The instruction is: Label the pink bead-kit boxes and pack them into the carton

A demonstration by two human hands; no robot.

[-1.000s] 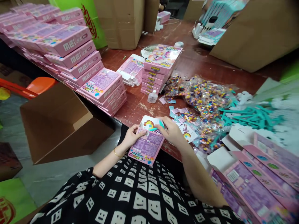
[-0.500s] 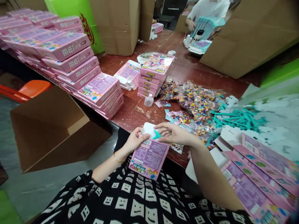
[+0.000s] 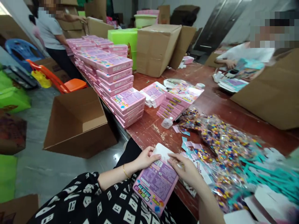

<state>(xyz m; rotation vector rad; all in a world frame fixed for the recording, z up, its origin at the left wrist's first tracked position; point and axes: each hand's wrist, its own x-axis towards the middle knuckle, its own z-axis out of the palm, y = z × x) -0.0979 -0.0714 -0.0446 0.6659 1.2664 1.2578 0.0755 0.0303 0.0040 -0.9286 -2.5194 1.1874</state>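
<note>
A: ok so what are the hands up to here?

B: Left hand [image 3: 147, 158] has the pink-and-purple box [image 3: 158, 183] pinched near its top left corner, thumb over the printed face. Right hand [image 3: 184, 169] is at the top right corner, fingers curled by the white flap [image 3: 162, 151]. Can't tell if those fingers are gripping anything.

A: and where's the box sitting?

B: Held tilted above the lap, just off the edge of the red-brown table [image 3: 142, 135]. The flap end points toward the table.

A: what else is around?

B: Small clear bottle [image 3: 167, 123] beside a pile of pink boxes [image 3: 171, 105], clear bags of colorful beads [image 3: 221, 137] right of that, then loose turquoise plastic sticks [image 3: 263, 174]. Open cardboard carton [image 3: 77, 137] down on the left, too.
</note>
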